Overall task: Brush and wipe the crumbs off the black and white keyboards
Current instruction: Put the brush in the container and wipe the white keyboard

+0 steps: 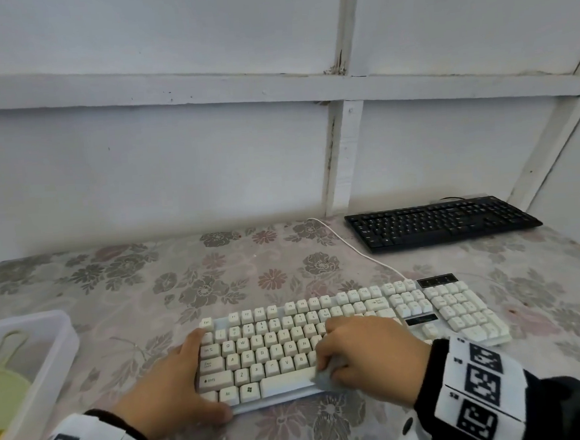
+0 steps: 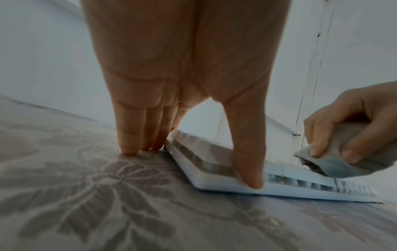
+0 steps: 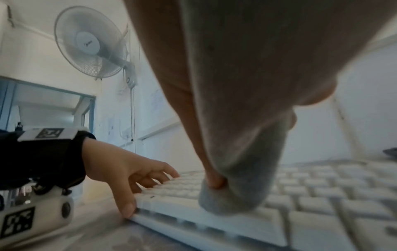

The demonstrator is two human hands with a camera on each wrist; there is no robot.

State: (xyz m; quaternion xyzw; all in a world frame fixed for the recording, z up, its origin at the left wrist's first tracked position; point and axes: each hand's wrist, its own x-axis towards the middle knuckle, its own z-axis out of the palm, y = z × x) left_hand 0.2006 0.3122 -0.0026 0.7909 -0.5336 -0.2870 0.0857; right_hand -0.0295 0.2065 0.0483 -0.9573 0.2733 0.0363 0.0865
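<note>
The white keyboard (image 1: 273,351) lies near the table's front edge. My left hand (image 1: 190,378) braces its left end. Its straight fingers (image 2: 128,144) touch the tablecloth beside the keyboard's side, and the thumb (image 2: 249,161) presses on the front corner. My right hand (image 1: 366,352) grips a bunched grey cloth (image 1: 323,379) and presses it on the keys by the space bar's right end. In the right wrist view the cloth (image 3: 236,195) rests on the keyboard (image 3: 322,195). The black keyboard (image 1: 443,223) sits at the back right, untouched.
A clear plastic bin (image 1: 50,343) holding a pale green item stands at the left edge. The white keyboard's cable (image 1: 352,246) runs back toward the wall. A floral cloth (image 1: 217,276) covers the table. A wall fan (image 3: 90,42) hangs to the left.
</note>
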